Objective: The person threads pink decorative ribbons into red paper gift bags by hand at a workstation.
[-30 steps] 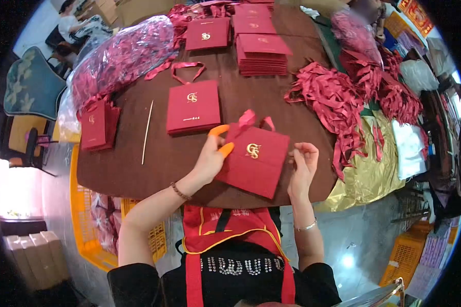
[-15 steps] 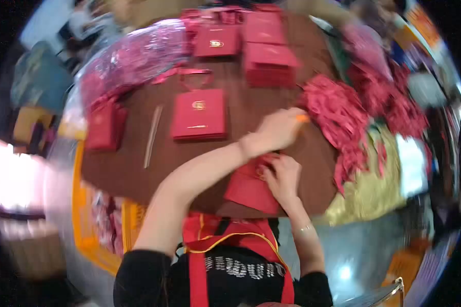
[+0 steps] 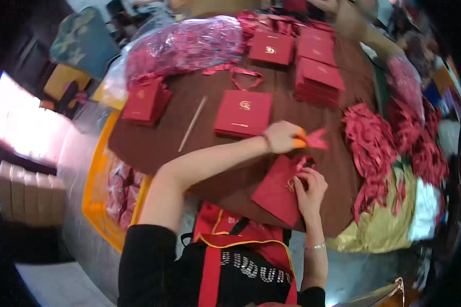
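My left hand (image 3: 281,137) reaches across above the small red paper bag, its fingers closed. Orange covers show at its fingertips, and a short pink-red ribbon end (image 3: 317,139) sticks out beyond them. Below it, my right hand (image 3: 311,188) grips the top edge of a small red paper bag (image 3: 276,189), which lies tilted near the table's front edge. A loop of ribbon (image 3: 306,162) rises from the bag's top beside my right fingers. Farther back lies another red bag (image 3: 243,112) with a gold logo and a ribbon handle.
A stack of flat red bags (image 3: 317,84) stands at the back right. Loose red ribbons (image 3: 369,148) are heaped at the right. A plastic-wrapped bundle (image 3: 184,46), more bags (image 3: 146,102) and a thin stick (image 3: 193,123) lie leftward. A yellow crate (image 3: 100,179) stands beside the table.
The view has swung, shifting the table rightward in the picture. A ribbon end now shows beyond my left fingertips, and the left hand sits lower relative to the bag behind it.
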### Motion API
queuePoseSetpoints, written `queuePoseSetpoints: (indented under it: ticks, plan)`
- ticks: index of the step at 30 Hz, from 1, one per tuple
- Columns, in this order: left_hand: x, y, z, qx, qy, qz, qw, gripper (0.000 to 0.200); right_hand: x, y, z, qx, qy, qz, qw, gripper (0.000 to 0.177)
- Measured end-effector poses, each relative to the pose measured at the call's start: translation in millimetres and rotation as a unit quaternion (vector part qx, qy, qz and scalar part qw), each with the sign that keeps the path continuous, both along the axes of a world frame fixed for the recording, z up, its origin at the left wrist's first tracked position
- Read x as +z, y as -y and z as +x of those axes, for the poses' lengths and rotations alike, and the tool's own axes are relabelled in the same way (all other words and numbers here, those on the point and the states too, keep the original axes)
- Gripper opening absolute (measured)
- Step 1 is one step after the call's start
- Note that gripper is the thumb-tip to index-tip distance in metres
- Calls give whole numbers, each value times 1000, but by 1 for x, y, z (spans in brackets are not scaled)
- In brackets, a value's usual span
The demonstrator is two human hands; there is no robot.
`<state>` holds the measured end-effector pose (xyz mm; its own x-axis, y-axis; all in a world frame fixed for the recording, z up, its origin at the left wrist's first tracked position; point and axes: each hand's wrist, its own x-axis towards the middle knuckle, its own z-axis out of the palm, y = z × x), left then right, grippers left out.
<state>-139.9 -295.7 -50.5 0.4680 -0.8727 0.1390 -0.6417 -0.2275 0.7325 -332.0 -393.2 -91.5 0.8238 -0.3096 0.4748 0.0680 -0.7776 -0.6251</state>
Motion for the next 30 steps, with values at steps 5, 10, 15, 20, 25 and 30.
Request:
queuePoseSetpoints:
  ticks: [5,10,15,20,25,30]
  plan:
    - [49,-73,-1,33,-367,-63,927,22,21,-1,2,-44,-9,-55,997,15]
    - [57,-119,-6,68,-457,-163,872,26,39,0,6,-52,-22,-124,991,16]
    - [54,-171,9,19,-449,-65,891,37,38,15,-14,-88,-106,-151,979,18]
    - [43,-208,1,34,-227,221,948,39,24,26,-31,-69,-174,-74,979,27]
    - [47,-221,-7,54,72,297,951,41,23,24,-26,-76,-167,-85,979,33]
    - [13,-184,-15,85,182,99,975,33,24,22,-27,-78,-172,-118,975,33]
